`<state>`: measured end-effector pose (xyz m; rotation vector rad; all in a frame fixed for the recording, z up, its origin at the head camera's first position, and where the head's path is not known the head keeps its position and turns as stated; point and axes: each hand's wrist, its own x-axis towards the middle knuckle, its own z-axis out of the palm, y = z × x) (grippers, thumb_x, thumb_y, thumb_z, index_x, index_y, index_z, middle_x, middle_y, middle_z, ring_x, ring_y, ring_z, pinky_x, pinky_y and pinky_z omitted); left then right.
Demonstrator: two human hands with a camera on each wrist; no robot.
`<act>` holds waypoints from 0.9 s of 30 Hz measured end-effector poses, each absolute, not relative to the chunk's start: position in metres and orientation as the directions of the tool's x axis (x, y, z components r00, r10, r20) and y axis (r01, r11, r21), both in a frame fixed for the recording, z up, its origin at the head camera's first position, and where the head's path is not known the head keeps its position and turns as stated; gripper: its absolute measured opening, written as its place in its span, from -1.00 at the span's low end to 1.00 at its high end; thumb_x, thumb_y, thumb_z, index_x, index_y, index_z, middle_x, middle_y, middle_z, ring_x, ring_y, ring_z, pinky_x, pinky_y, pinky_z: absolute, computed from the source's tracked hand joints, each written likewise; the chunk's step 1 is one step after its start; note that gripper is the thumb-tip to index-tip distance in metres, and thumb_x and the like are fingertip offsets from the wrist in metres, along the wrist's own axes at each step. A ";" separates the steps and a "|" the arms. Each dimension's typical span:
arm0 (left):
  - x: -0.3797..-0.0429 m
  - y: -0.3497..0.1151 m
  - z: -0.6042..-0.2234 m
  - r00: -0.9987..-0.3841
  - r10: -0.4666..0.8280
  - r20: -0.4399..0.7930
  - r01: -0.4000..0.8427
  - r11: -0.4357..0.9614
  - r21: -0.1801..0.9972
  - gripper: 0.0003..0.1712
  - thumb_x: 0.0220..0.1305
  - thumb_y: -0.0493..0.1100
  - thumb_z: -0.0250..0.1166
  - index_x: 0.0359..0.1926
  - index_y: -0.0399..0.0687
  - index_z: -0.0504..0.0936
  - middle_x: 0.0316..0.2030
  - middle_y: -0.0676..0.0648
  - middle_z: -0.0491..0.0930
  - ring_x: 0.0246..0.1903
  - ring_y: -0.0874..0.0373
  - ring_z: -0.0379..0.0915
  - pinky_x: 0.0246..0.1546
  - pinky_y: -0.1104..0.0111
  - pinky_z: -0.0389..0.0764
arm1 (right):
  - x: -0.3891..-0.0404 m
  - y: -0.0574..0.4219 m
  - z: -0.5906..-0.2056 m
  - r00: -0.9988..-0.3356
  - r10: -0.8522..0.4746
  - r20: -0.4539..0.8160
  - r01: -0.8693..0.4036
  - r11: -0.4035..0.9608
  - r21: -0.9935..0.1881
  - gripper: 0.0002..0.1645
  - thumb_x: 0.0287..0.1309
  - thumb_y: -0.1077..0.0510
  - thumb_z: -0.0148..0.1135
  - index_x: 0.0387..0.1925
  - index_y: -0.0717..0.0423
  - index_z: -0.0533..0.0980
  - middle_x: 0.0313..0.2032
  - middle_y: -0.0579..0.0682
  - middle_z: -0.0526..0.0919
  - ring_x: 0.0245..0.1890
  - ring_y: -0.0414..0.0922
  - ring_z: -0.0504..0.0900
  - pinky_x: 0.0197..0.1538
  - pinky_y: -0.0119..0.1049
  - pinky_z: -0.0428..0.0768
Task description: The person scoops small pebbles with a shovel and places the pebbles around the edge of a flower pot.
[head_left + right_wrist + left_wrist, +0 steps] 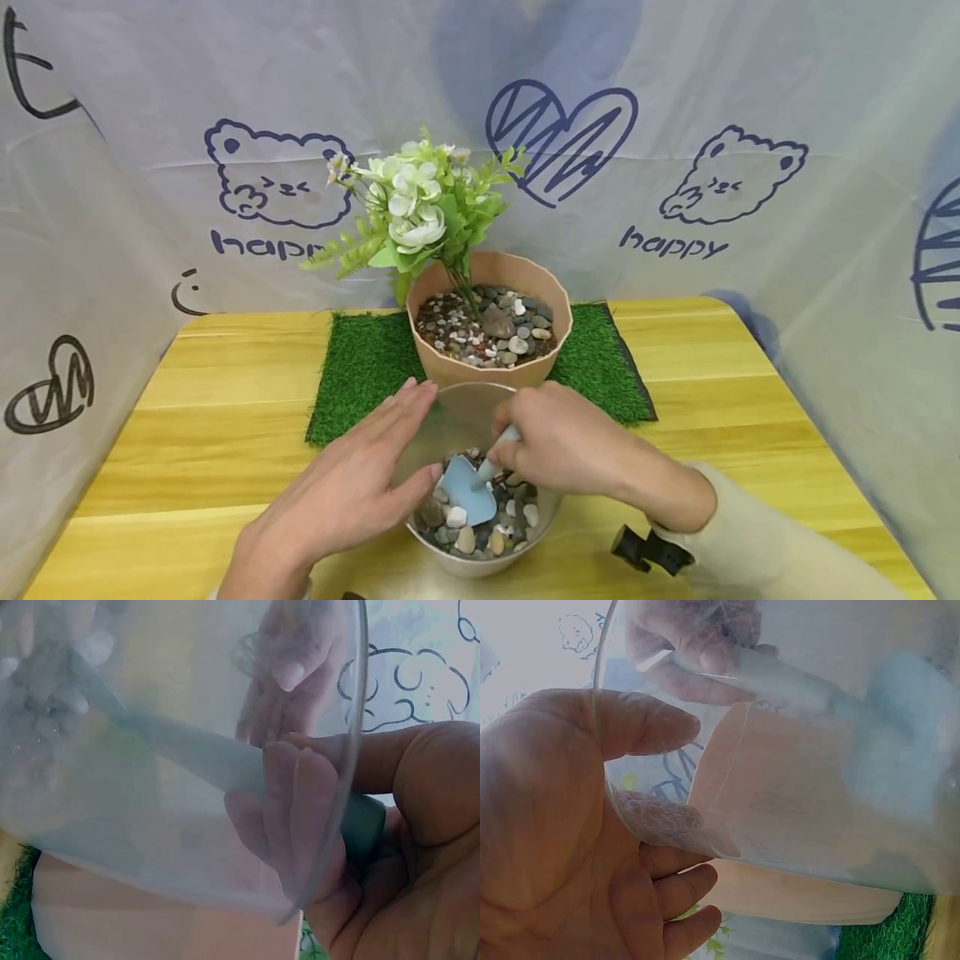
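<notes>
A clear plastic bucket point(465, 404) stands at the table's front, with grey, white and brown pebbles point(480, 542) in it. In the bucket, a light-blue hand trowel point(468, 492) has its blade on the pebbles. My right hand point(558, 433) grips the trowel handle point(364, 825), fingers curled round it. At the bucket's left rim is my left hand point(348, 471), its fingers fairly straight and the thumb reaching over the opening. Through the hazy wall, the left wrist view shows that thumb point(649, 727); firm pressure on the wall cannot be judged.
Behind the bucket, a peach flowerpot point(491, 375) holds pebbles and soil around artificial white flowers point(416, 200). It stands on a green turf mat point(360, 367) on the wooden table point(202, 400). White cloth point(420, 75) with drawings hangs behind and at both sides.
</notes>
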<state>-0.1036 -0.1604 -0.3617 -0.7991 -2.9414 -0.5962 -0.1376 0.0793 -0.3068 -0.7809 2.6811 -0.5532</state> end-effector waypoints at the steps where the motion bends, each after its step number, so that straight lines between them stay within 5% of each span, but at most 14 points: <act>1: -0.104 -0.160 -0.362 -0.866 0.482 0.135 0.496 0.794 0.352 -0.10 0.38 0.31 0.03 0.55 0.05 -0.06 0.53 0.14 -0.13 0.52 0.20 -0.24 0.50 0.16 0.06 | -0.138 0.079 -0.307 -0.811 -0.561 -0.167 -0.448 0.779 -0.440 -0.90 0.15 0.01 0.31 -0.45 -0.14 0.67 -0.59 -0.32 0.60 -0.60 -0.33 0.52 -0.42 -0.37 0.55; 16: -0.104 -0.161 -0.361 -0.870 0.477 0.124 0.487 0.793 0.366 -0.09 0.36 0.30 0.06 0.55 0.09 -0.08 0.53 0.16 -0.14 0.52 0.21 -0.24 0.50 0.15 0.06 | -0.139 0.080 -0.308 -0.825 -0.541 -0.163 -0.413 0.775 -0.478 -0.90 0.15 0.00 0.32 -0.39 -0.13 0.69 -0.52 -0.30 0.64 -0.52 -0.33 0.55 -0.36 -0.34 0.57; 27: -0.105 -0.159 -0.362 -0.871 0.475 0.126 0.485 0.792 0.371 -0.10 0.37 0.30 0.05 0.55 0.09 -0.08 0.54 0.15 -0.12 0.52 0.22 -0.24 0.50 0.16 0.05 | -0.139 0.088 -0.304 -0.808 -0.519 -0.280 -0.252 0.733 -0.632 -0.91 0.19 0.08 0.29 -0.38 -0.03 0.66 -0.70 -0.17 0.62 -0.71 -0.18 0.62 -0.59 -0.24 0.61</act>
